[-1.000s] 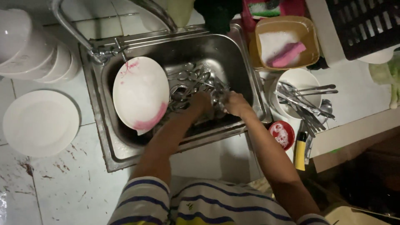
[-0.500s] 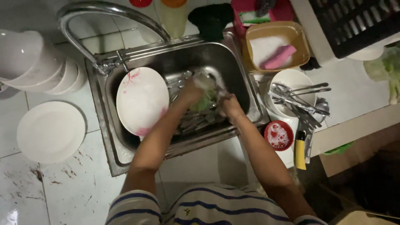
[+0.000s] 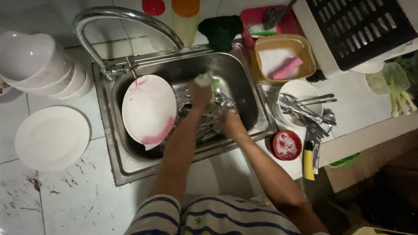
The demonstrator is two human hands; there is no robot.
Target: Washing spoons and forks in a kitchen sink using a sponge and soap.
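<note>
Both hands (image 3: 215,109) now higher in sink (image 3: 248,74), left gripping sponge (image 3: 203,79), right clutching cutlery (image 3: 222,103)

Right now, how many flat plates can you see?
2. One stained plate leans in the sink, beside the left hand. One clean plate lies on the counter, left. Cutlery may hide more.

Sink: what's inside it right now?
The sink holds a white plate smeared pink and a pile of metal cutlery. The left hand and right hand cover part of the pile; the bottom is hidden.
</note>
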